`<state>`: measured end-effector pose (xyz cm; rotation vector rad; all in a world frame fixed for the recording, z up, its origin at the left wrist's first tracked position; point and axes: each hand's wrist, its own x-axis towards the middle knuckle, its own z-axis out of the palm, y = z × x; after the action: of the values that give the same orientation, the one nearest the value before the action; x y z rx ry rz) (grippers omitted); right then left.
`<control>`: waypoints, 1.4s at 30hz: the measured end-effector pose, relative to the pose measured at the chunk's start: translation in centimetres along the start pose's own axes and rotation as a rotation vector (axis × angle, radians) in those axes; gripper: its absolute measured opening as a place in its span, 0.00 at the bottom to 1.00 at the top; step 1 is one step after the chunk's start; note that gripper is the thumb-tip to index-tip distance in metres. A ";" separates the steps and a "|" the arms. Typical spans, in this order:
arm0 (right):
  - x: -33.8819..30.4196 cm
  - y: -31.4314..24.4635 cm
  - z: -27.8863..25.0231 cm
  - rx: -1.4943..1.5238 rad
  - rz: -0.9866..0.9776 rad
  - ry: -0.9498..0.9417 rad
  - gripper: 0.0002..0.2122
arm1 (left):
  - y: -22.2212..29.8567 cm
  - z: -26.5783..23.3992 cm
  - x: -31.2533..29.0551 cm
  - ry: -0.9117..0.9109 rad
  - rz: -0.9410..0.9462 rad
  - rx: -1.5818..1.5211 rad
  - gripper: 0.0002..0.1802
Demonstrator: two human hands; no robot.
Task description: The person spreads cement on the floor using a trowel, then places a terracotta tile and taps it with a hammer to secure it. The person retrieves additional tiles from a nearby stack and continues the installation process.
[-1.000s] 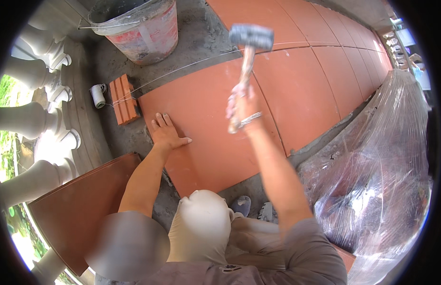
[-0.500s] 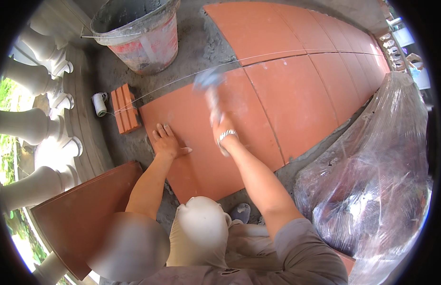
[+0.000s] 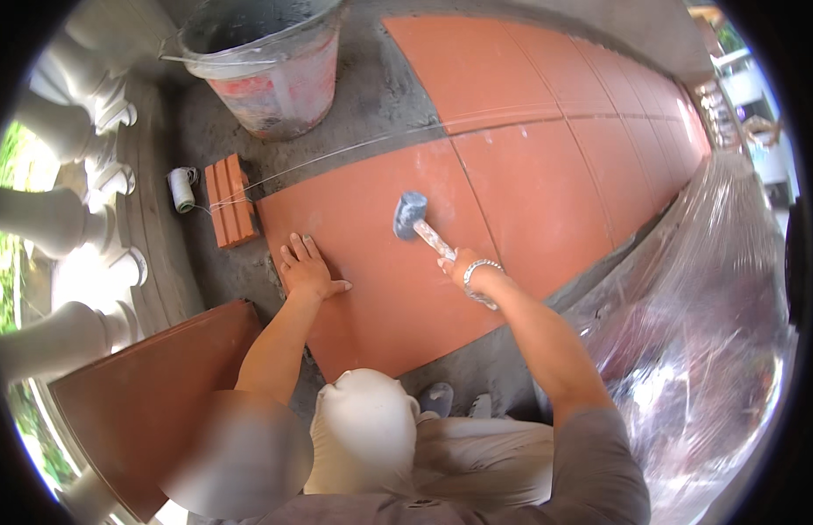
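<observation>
Over tile (image 3: 385, 311), mallet (image 3: 414, 220) now nearer knee (image 3: 364, 411)

1. Over the front tile (image 3: 380, 315), the left hand (image 3: 308, 269) blocks the left part, the mallet (image 3: 410, 216) and right hand (image 3: 472, 271) the right; a hand could pass between them.
2. Along the tile's far edge, a string (image 3: 323, 150) crosses the way; beyond stands a bucket (image 3: 275, 96).
3. Off its left edge, a grooved brick (image 3: 229, 200) obstructs, with a spool (image 3: 182, 189) farther out.
4. Near-left of it, brown slabs (image 3: 153, 394) stand in the way.
5. At its near edge, a knee (image 3: 364, 411) crowds the approach.
6. To its right, a hand could sweep above the laid tiles (image 3: 546, 192); a plastic-wrapped heap (image 3: 686, 350) bars the near-right.
</observation>
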<state>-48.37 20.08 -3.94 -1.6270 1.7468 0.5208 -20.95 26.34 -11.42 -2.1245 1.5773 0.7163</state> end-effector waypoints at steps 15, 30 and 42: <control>-0.8 2.7 -1.6 0.166 0.028 0.048 0.25 | -0.6 0.4 -0.3 0.012 0.026 -0.005 0.74; -2.2 2.9 3.1 0.045 -0.022 0.156 0.24 | -0.8 1.0 -0.2 -0.012 0.029 0.030 0.72; -2.4 -4.1 1.0 0.511 -0.472 0.551 0.20 | -1.2 0.8 -0.6 0.024 0.081 0.053 0.70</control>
<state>-44.20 21.93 -2.27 -1.7975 1.5815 -0.6013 -20.03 27.62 -11.66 -2.0483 1.6851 0.6694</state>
